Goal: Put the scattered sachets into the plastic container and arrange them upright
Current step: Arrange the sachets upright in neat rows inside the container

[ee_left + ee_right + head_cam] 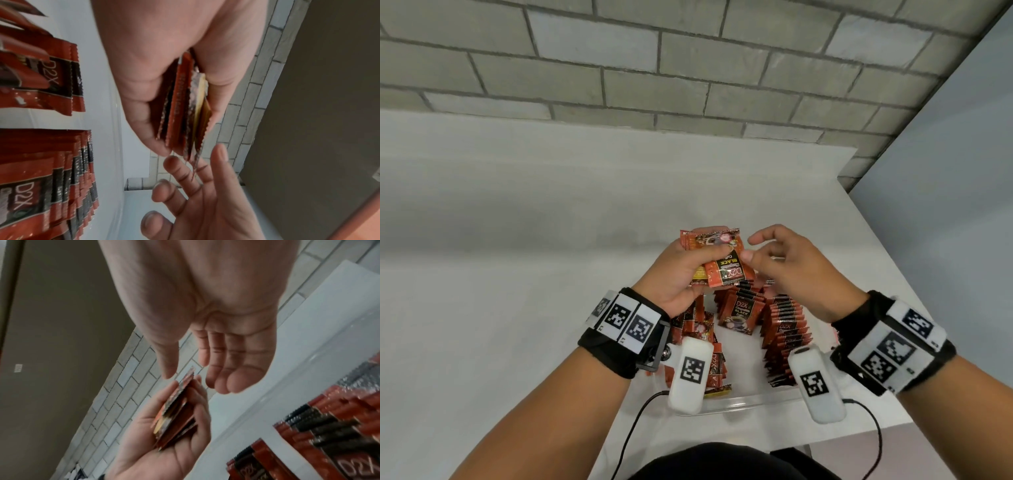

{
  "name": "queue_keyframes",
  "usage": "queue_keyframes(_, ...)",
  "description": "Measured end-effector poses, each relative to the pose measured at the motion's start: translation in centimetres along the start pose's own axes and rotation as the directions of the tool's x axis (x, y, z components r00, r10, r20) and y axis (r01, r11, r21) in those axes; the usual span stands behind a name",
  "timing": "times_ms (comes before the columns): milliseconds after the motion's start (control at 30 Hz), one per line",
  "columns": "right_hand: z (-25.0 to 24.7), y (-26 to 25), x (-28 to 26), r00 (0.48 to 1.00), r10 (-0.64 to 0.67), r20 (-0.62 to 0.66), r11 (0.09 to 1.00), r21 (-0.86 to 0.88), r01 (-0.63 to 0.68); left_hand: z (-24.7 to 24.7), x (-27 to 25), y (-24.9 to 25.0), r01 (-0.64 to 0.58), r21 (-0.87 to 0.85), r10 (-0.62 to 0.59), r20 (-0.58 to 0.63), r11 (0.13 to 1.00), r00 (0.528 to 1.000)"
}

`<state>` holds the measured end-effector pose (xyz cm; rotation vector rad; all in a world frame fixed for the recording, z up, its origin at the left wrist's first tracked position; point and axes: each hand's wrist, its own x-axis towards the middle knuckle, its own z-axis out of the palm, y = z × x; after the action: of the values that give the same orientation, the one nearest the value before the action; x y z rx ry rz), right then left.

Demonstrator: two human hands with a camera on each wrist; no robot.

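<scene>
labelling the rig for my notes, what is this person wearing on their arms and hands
Both hands, left hand and right hand, are bare. Each wrist carries a black strap with white square-code tags, plus a white rounded pod bearing its own code, trailing a thin black cable.

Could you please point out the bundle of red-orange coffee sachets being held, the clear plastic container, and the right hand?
Bundle of red-orange coffee sachets (722,265): head view, printed face of the top sachet.
Clear plastic container (750,401): head view, near transparent rim.
Right hand (801,270): head view, back of the hand.

white table, grey brick wall
</scene>
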<state>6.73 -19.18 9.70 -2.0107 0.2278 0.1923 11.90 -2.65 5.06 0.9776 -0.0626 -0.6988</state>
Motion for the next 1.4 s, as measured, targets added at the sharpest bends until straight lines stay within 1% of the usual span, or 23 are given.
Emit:
queue_keyframes(67,0.4,0.4,-0.5,0.999,0.008,0.031,0.999,0.040,-0.009,0.4,0.0,-0.3,-0.013,0.000,0.013,-0.001,1.000,1.000)
queue_keyframes(100,0.4,0.6,-0.6,1.000,0.002,0.026,0.998,0.062,-0.003,0.5,0.0,-0.4,-0.009,0.012,0.009,0.004,1.000,1.000)
queue_keyframes(233,-0.3,0.7,-0.6,0.996,-0.042,-0.084,0.993,0.103,0.051,0.9,-0.1,-0.5,0.046,0.076,-0.051,0.066,0.996,0.997)
queue_keyframes(267,-0.5,0.7,-0.6,0.995,-0.042,-0.095,0.991,0.124,0.054,0.9,-0.1,-0.5,0.056,0.080,-0.062,0.063,0.995,0.996)
queue_keyframes(333,-0.6,0.7,-0.6,0.996,-0.035,-0.076,0.984,0.174,0.047,0.9,0.1,-0.6,0.073,0.086,-0.078,0.058,0.994,0.995)
queue_keyframes(400,-0.5,0.9,-0.5,0.998,0.003,-0.071,0.975,0.223,0.013,1.0,0.2,-0.6,0.079,0.086,-0.084,0.051,0.993,0.995)
queue_keyframes(500,-0.6,1.5,-0.3,0.993,0.110,-0.051,0.918,0.389,-0.081,1.0,0.4,-0.5,0.069,0.055,-0.072,0.049,0.996,0.996)
queue_keyframes(567,-0.7,1.7,-0.3,0.992,0.126,-0.030,0.887,0.451,-0.099,1.1,0.3,-0.4,0.063,0.042,-0.065,0.058,0.997,0.996)
queue_keyframes(667,-1.2,1.8,-0.1,0.994,0.092,-0.066,0.886,0.461,-0.051,1.1,0.3,-0.4,0.071,0.001,-0.071,0.053,0.997,0.996)
queue_keyframes(733,-2.0,1.6,0.1,0.991,0.061,-0.115,0.891,0.454,-0.002,0.9,0.4,-0.1,0.072,-0.033,-0.072,-0.001,0.997,0.997)
queue_keyframes(800,-2.8,1.5,0.3,0.990,0.019,-0.141,0.926,0.376,0.036,0.5,0.5,0.2,0.053,-0.061,-0.058,-0.088,0.997,0.994)
queue_keyframes(833,-3.2,1.6,0.3,0.991,-0.006,-0.131,0.959,0.281,0.043,0.2,0.6,0.4,0.039,-0.075,-0.049,-0.126,0.996,0.991)
queue_keyframes(867,-3.3,1.7,0.3,0.994,-0.030,-0.101,0.989,0.143,0.045,-0.1,0.7,0.6,0.028,-0.089,-0.042,-0.157,0.996,0.987)
queue_keyframes(900,-3.3,1.9,0.4,0.997,-0.048,-0.054,0.999,-0.024,0.047,-0.3,0.7,0.7,0.019,-0.102,-0.037,-0.178,0.995,0.983)
queue_keyframes(933,-3.1,2.1,0.5,0.999,-0.052,0.005,0.980,-0.193,0.052,-0.5,0.7,0.8,0.013,-0.113,-0.034,-0.187,0.994,0.982)
queue_keyframes(1000,-2.2,2.5,0.8,0.991,-0.010,0.137,0.889,-0.452,0.072,-0.7,0.7,0.9,0.007,-0.120,-0.029,-0.181,0.993,0.983)
queue_keyframes(1067,-1.3,2.9,1.4,0.973,0.035,0.228,0.794,-0.598,0.111,-0.8,0.8,1.0,0.004,-0.119,-0.024,-0.169,0.993,0.985)
queue_keyframes(1200,-0.1,3.4,2.6,0.950,0.103,0.295,0.672,-0.725,0.152,-0.9,0.7,1.3,0.000,-0.132,-0.021,-0.157,0.991,0.987)
queue_keyframes(1300,0.5,3.6,3.0,0.941,0.145,0.306,0.587,-0.792,0.167,-1.1,0.5,1.3,-0.003,-0.131,-0.019,-0.163,0.991,0.986)
queue_keyframes(1400,1.0,3.7,2.9,0.941,0.154,0.300,0.477,-0.857,0.195,-1.3,0.4,1.4,-0.007,-0.133,-0.015,-0.158,0.991,0.987)
